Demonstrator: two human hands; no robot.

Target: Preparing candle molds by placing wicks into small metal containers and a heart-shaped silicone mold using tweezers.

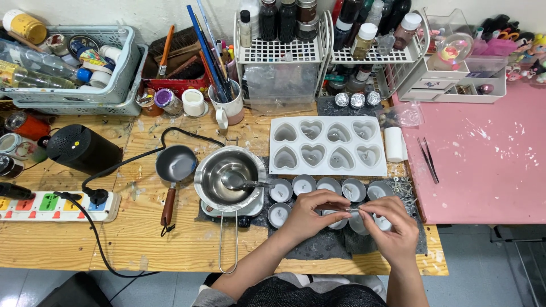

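Both hands' fingers (341, 206) pinch a thin, short silvery pin (354, 210).

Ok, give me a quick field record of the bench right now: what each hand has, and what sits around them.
left hand: fingertips pinch one end of a small thin metal piece
right hand: pinches the other end, over the round cups
round cups: small white-lined tins in two rows on a dark mat
heart mould: white, eight cavities, behind the cups
steel pot: left of the cups, spoon inside
small saucepan: wooden handle, further left
tweezers: on the pink table
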